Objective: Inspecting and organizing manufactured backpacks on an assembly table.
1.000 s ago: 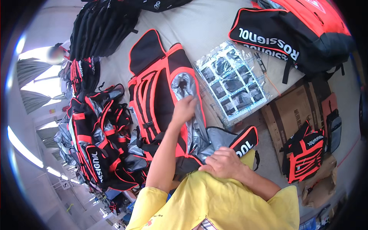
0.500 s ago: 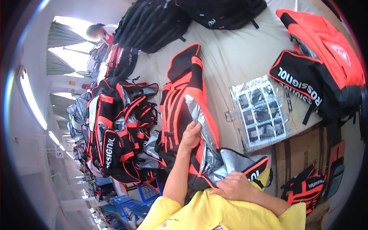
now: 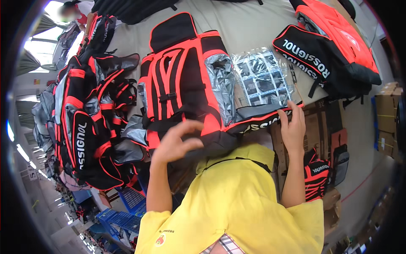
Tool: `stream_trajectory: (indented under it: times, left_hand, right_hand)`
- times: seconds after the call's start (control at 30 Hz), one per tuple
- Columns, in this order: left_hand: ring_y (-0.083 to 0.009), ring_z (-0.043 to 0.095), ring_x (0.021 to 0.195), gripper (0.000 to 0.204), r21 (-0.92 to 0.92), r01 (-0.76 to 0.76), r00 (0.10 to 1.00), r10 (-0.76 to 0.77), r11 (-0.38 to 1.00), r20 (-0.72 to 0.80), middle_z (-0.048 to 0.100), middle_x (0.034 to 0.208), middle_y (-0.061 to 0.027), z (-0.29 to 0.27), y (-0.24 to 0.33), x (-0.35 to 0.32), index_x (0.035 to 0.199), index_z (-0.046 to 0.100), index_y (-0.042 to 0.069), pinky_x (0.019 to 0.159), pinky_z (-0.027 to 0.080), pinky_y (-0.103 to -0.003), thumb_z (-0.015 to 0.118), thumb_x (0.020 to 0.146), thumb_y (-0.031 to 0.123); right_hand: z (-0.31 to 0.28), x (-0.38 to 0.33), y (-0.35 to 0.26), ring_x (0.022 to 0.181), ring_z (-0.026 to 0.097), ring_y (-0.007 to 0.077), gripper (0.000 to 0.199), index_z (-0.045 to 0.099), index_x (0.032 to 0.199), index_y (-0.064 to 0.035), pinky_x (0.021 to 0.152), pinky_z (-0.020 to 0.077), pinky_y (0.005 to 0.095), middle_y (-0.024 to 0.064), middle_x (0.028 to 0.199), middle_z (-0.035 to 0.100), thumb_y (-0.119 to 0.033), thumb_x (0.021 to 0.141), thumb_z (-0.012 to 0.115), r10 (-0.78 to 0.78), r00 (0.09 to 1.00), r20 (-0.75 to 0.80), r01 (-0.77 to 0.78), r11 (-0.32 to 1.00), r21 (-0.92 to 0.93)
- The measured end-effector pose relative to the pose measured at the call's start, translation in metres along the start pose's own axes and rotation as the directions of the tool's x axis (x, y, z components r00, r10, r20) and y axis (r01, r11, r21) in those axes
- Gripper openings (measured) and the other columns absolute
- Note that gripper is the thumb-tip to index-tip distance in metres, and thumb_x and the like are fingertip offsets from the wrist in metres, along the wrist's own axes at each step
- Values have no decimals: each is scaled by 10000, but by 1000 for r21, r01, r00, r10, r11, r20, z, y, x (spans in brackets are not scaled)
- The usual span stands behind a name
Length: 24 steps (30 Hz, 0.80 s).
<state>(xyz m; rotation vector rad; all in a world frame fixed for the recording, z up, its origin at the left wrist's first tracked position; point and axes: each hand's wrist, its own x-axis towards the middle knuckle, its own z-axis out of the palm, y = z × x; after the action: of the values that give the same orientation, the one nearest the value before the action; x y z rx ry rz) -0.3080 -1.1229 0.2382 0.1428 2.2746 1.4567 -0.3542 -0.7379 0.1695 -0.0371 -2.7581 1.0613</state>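
A black and coral-red backpack point(image 3: 186, 80) lies on the table in front of me, straps and buckle facing up, its black top flap folded out at the far end. Silver lining point(image 3: 220, 89) shows along its right side. From its near right corner a black side flap point(image 3: 264, 123) with white lettering extends rightward. At that flap's right end, my right hand point(image 3: 294, 127) holds the edge between thumb and fingers. My left hand point(image 3: 179, 142), smeared by motion, hovers over the backpack's near end with fingers apart and nothing in them.
Beside the backpack lies a clear plastic packet point(image 3: 262, 78) with a printed sheet. Unfinished bags point(image 3: 89, 114) are piled at left; another red-black bag point(image 3: 334, 55) rests at far right. Cardboard boxes point(image 3: 387, 122), blue crates point(image 3: 120, 224) and a person point(image 3: 78, 12) are around.
The backpack now lies flatter and wider, strap side up. My left hand has let go of its silver-lined edge and moved nearer. My right hand has shifted right and away from me with the side flap.
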Motion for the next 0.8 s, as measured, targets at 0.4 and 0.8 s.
stream_trajectory:
  times: [0.4, 0.8]
  left_hand:
    - [-337, 489, 1454, 913, 718, -38, 953, 242, 695, -184, 533, 1513, -172, 110, -67, -58, 1501, 555, 111, 1122, 399, -519, 915, 665, 173]
    - [-445, 714, 814, 161, 315, -322, 591, 449, 893, -670, 703, 907, -287, -36, 43, -10, 1017, 771, 66, 697, 547, -448, 808, 887, 154]
  right_hand:
    - [23, -201, -25, 1160, 641, 431, 434, 671, 1284, -3, 1012, 515, 503, 237, 1190, 690, -264, 950, 765, 59, 834, 549, 27, 989, -147]
    - [133, -186, -86, 1376, 590, 344, 1031, 251, 1619, 26, 1155, 459, 425, 202, 1511, 570, -193, 850, 902, -242, 853, 462, 7, 891, 453]
